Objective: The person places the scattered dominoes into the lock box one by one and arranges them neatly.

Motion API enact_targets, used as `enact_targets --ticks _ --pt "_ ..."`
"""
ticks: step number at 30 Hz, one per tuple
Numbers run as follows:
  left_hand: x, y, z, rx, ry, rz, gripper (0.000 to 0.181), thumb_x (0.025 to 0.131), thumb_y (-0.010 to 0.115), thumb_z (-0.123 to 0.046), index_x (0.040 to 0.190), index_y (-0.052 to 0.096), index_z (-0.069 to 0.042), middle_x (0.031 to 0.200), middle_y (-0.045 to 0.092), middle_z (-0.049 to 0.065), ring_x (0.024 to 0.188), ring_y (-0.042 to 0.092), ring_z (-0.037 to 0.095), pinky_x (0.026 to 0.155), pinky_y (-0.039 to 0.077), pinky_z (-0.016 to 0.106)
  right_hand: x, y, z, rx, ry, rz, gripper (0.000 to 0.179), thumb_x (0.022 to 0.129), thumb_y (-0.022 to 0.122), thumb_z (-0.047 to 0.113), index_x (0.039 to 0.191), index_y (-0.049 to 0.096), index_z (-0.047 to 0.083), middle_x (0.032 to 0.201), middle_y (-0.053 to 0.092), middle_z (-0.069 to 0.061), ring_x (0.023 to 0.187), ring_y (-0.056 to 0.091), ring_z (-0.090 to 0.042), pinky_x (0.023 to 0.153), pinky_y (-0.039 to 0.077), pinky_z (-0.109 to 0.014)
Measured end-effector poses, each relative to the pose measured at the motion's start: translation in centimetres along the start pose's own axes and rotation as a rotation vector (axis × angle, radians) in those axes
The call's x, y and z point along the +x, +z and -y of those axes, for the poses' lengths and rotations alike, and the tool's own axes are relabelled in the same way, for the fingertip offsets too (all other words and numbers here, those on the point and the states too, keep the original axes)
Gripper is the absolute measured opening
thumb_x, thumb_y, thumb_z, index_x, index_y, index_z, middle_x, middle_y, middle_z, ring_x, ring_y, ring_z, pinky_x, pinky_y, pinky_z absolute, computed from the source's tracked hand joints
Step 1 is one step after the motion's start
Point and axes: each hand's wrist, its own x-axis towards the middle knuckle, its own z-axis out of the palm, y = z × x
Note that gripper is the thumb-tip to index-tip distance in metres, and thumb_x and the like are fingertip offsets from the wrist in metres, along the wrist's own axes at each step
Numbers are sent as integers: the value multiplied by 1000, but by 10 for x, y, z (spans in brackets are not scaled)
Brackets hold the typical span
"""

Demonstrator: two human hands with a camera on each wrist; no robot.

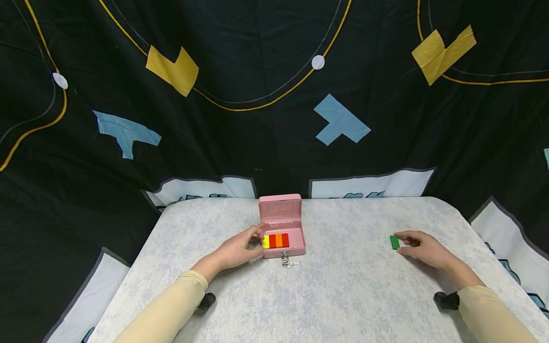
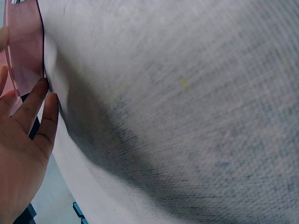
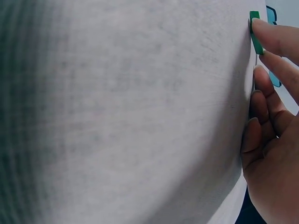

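Note:
An open pink cash box [image 1: 304,238] stands toward the back of the table with its lid tipped back. Inside lies a row of flat blocks: yellow [image 1: 266,241], red [image 1: 272,241], orange [image 1: 279,240] and red [image 1: 285,240]. My left hand [image 1: 240,247] is at the box's left side; in the left wrist view its spread fingers [image 2: 35,105] touch or nearly touch the pink wall. Off to the right, my right hand [image 1: 429,249] pinches a green block [image 1: 394,242] between thumb and a finger, just above or on the table.
A small latch [image 1: 285,259] hangs at the box's front, with keys [image 1: 293,263] beside it. The pale mottled cloth [image 1: 343,295] covers the table. A black curtain [image 1: 274,143] with taped shapes hangs behind the table's back edge.

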Motion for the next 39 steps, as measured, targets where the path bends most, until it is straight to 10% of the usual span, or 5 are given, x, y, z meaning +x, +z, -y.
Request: enact_targets --ticks 39 --pt "0 -1 -1 -6 15 2 32 95 72 -39 111 53 -19 165 33 -4 127 58 20 106 45 50 -2 4 3 -151 -34 -70 45 93 77 31 125 67 1 97 60 -2 86 51 -17 71 45 -31"
